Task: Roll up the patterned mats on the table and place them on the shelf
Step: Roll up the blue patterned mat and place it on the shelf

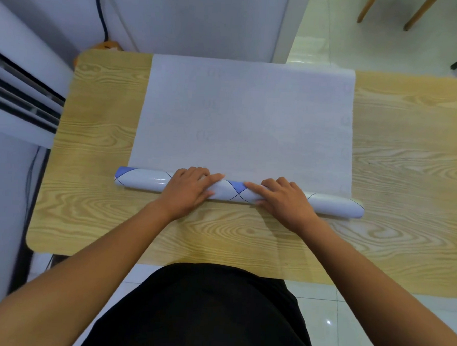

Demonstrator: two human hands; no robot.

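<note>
A mat lies on the wooden table with its plain white back facing up. Its near edge is wound into a roll that shows a white glossy face with blue diamonds and thin dark lines. My left hand lies over the roll left of its middle, thumb on the near side and fingers over the top. My right hand holds the roll the same way right of the middle. Both ends of the roll stick out past my hands.
A white appliance stands behind the table, with a black cable hanging beside it. White slatted panels are at the left. Wooden chair legs stand on the tiled floor at the far right.
</note>
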